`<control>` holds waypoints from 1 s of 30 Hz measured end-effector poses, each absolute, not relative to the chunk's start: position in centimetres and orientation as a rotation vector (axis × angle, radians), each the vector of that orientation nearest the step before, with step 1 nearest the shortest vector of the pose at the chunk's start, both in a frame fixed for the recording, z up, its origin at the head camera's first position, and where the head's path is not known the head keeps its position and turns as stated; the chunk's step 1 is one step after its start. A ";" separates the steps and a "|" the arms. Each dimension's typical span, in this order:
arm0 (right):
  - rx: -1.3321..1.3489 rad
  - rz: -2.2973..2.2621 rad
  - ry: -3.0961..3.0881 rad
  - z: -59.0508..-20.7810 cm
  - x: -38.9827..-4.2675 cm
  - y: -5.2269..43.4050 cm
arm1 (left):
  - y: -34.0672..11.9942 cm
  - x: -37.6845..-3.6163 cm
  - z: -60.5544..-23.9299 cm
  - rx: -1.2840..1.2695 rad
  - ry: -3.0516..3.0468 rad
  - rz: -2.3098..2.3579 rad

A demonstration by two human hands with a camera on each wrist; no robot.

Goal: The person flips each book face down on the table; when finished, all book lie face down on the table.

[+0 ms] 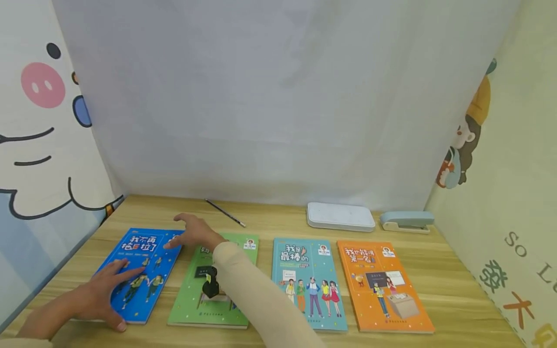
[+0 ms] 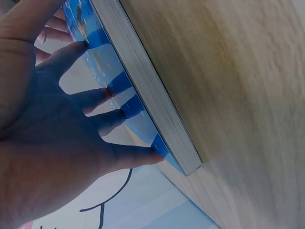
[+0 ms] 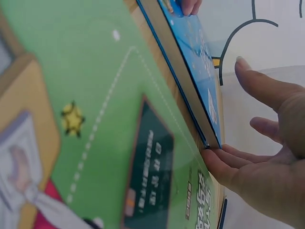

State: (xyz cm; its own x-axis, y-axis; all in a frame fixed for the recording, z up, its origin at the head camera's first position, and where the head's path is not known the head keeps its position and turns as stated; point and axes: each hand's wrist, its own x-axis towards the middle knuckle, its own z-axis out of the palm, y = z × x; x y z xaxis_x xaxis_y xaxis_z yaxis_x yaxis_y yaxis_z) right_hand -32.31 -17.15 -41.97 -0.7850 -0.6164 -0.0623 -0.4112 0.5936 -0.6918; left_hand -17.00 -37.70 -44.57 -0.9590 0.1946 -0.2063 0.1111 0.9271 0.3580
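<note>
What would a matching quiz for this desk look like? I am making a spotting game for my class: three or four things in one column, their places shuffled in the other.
Things:
1. blue book
2. orange book
3. pencil
4. stapler

Places:
A. at the back right, beside the white box
B. far right of the row of books
C. under the left hand, with the right hand touching its far corner
D. lying alone at the back of the table, behind the green book

Pairs: 1-C, 2-B, 3-D, 4-A
</note>
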 end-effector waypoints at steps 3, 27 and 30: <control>-0.802 -1.086 2.491 -41.9 -32.2 -17.2 | -37.6 -17.0 -44.4 0.224 2.854 0.491; -0.456 -1.663 2.153 -41.8 -32.0 -17.7 | -37.1 -16.9 -43.8 0.186 2.845 0.493; -0.472 -1.653 2.088 -42.3 -32.1 -17.8 | -37.1 -16.7 -43.8 0.191 2.847 0.502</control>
State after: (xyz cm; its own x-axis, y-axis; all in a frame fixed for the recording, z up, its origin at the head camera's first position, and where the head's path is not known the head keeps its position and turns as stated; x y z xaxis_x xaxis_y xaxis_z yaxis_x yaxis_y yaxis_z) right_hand -32.09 -17.81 -42.33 -0.8479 -0.5155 -0.1235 0.0018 0.2301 -0.9732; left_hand -16.75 -37.14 -43.80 -0.9618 0.1692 -0.2151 0.0855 0.9324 0.3513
